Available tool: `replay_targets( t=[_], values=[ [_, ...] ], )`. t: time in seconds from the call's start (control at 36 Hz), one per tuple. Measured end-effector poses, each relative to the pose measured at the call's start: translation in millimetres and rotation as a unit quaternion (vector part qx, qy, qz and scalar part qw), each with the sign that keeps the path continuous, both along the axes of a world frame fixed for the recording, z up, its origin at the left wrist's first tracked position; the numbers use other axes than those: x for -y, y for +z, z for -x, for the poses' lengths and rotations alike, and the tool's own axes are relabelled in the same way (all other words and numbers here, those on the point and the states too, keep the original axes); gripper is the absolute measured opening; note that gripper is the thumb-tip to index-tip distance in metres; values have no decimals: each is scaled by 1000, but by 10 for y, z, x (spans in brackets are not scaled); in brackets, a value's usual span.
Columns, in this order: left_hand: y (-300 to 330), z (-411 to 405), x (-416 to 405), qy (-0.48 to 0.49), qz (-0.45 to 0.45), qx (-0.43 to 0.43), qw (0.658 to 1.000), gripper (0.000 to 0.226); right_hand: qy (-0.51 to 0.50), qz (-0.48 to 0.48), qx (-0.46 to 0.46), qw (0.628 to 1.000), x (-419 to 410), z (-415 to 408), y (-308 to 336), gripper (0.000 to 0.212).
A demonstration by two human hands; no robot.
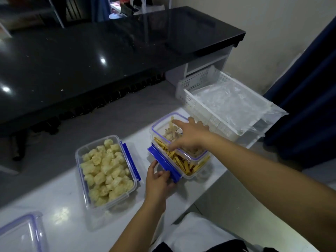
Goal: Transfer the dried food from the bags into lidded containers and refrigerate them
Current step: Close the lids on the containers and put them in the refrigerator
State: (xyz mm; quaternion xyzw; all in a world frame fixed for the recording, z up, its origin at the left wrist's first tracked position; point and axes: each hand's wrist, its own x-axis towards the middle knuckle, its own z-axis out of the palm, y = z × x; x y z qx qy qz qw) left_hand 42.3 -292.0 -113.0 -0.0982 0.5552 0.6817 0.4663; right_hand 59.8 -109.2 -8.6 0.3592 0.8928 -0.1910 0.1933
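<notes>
On the white table stand two clear containers. The left container holds pale puffed cubes, has no lid on, and shows a blue clip along its right side. The right container holds yellow sticks. A clear lid with a blue seal lies askew on top of it, and pale strips show under the lid. My right hand rests on that lid with fingers spread. My left hand grips the blue clip at the container's near left end.
A second clear lid lies at the table's near left corner. A white slotted basket holding crumpled clear plastic bags stands at the back right. Behind the table runs a long black counter. A dark blue curtain hangs at the right.
</notes>
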Motion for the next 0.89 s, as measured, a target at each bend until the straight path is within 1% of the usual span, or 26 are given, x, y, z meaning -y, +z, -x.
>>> replay_targets(
  t=[0.08,0.17,0.25,0.42,0.47,0.53,0.58,0.64,0.69,0.81,0.89],
  values=[
    [-12,-5,-5,-3,-11,-13,1000,58,16,-4,-3,1000,107,-137,-48,122],
    [-10,-2,-10,-20,-3,-32,999,56,36,-12,-7,999,190,-275,-100,120],
    [-23,17,-9,-37,13,-49,998,59,29,-14,-23,999,241,-350,-120,122],
    [-27,43,1,-49,9,-45,998,57,23,-2,-36,999,194,-402,-117,120],
    [-43,56,7,-50,9,-50,997,57,-4,65,-86,994,171,-424,-121,119],
    [-56,66,8,-54,8,-50,997,56,-43,149,-163,974,152,-459,-110,115],
    [-57,67,4,-54,5,-44,998,54,-67,182,-224,955,126,-511,-101,112],
    [-47,63,2,-50,4,-36,998,54,-79,186,-246,948,93,-585,-90,111],
    [-33,59,6,-46,3,-25,999,54,-83,178,-237,952,47,-681,-86,111],
    [-24,55,-7,-37,16,-18,999,57,-90,130,-185,970,-55,-873,-81,116],
    [-18,51,-23,-36,20,-21,999,59,-119,138,-175,968,-86,-960,-96,115]
  ],
)
